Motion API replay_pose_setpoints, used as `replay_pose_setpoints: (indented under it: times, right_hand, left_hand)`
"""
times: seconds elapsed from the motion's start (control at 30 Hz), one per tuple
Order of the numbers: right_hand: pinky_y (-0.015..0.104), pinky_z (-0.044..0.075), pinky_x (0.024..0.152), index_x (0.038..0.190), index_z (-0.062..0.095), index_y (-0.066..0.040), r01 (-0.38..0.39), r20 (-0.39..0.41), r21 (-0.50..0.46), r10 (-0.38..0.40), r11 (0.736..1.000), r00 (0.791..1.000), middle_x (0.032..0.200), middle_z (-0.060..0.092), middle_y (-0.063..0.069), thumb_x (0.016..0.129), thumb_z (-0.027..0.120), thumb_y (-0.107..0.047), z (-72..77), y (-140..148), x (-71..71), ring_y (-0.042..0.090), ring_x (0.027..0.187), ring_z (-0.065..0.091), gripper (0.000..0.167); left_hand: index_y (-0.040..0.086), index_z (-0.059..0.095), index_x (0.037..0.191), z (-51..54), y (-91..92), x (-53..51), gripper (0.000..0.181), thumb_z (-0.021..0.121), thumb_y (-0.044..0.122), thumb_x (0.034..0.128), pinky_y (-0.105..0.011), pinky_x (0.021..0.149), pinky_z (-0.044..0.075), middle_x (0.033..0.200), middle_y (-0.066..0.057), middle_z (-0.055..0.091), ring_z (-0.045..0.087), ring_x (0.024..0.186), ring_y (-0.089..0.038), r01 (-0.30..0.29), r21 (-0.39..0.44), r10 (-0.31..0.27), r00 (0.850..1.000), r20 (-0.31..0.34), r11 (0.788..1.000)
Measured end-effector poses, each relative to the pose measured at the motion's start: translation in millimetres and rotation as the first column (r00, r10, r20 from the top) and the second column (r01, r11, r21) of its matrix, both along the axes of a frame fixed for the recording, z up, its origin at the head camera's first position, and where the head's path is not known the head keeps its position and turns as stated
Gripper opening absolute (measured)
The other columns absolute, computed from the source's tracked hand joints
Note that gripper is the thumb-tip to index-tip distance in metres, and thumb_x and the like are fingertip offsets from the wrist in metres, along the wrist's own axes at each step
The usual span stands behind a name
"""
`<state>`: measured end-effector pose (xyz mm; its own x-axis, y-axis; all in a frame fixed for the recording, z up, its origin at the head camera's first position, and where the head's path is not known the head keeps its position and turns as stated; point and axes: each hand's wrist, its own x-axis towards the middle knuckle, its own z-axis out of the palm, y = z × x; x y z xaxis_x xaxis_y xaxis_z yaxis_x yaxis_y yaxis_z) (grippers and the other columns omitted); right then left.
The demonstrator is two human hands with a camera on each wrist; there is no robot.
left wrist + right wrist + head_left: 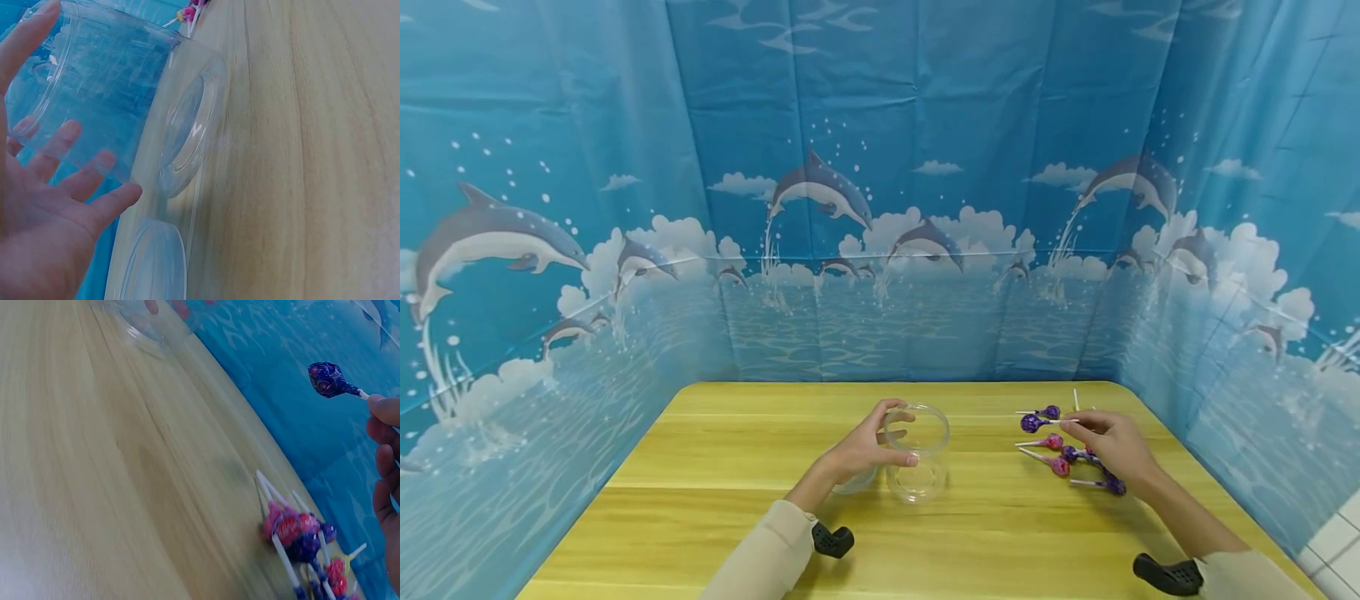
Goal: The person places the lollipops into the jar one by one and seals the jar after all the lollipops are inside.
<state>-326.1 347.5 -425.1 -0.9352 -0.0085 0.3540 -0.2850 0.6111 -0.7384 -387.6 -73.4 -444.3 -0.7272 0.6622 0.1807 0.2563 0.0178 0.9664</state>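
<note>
My left hand (867,447) holds a clear plastic jar (917,482) by its side, thumb and fingers spread around the wall near the rim. In the left wrist view the jar (119,81) is see-through, and nothing shows inside it. My right hand (1116,448) pinches the white stick of a purple-wrapped lollipop (326,380), its head pointing left toward the jar. Beneath and beside that hand lies a loose group of lollipops (1060,467) in pink and purple wrappers, some partly hidden by the fingers.
A clear round lid (156,262) lies on the table next to the jar, partly behind my left wrist in the head view. The yellow wooden table (737,467) meets a blue dolphin-print curtain (880,325) at its back and sides.
</note>
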Motion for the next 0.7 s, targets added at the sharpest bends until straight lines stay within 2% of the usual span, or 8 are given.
replay_pose_setpoints:
  times: [0.27,0.47,0.57,0.7]
  right_hand:
    - [0.033,0.055,0.075,0.120,0.075,-0.001,-0.098,-0.025,-0.034,0.097,0.995,0.995,0.113,0.072,0.015,0.104,0.066,-0.027,19.6,-28.2,-11.0,0.020,0.096,0.065,0.032]
    - [0.034,0.056,0.082,0.119,0.075,-0.002,-0.154,-0.026,-0.051,0.153,0.987,0.988,0.115,0.072,0.014,0.105,0.066,-0.029,39.0,-53.0,-15.4,0.027,0.104,0.067,0.032]
    - [0.036,0.057,0.082,0.117,0.076,-0.001,-0.217,-0.057,-0.061,0.214,0.974,0.975,0.114,0.072,0.016,0.104,0.067,-0.024,46.9,-66.5,-19.5,0.025,0.100,0.068,0.027]
    - [0.035,0.055,0.073,0.114,0.077,-0.001,-0.293,-0.082,-0.081,0.286,0.953,0.955,0.111,0.072,0.018,0.102,0.069,-0.018,54.8,-85.6,-25.0,0.019,0.089,0.068,0.022]
  left_hand:
    - [0.019,0.027,0.159,-1.3,0.2,-1.1,0.081,0.076,0.012,0.0951,-0.042,0.104,0.050,0.154,-0.008,0.041,0.030,0.146,-0.050,0.002,0.001,-0.002,1.000,-0.007,1.000]
    - [0.018,0.027,0.160,-2.2,0.9,-1.6,0.082,0.078,0.014,0.0945,-0.043,0.103,0.050,0.156,-0.014,0.039,0.030,0.146,-0.050,0.000,-0.002,0.000,1.000,0.005,1.000]
    - [0.019,0.028,0.160,-2.7,0.6,-2.3,0.083,0.079,0.016,0.0939,-0.043,0.103,0.051,0.156,-0.014,0.038,0.030,0.146,-0.051,-0.001,0.002,0.001,1.000,0.011,1.000]
    - [0.017,0.027,0.160,-2.9,-0.3,-2.6,0.085,0.080,0.016,0.0934,-0.043,0.103,0.051,0.156,-0.013,0.040,0.030,0.146,-0.051,-0.008,0.004,0.007,1.000,0.009,1.000]
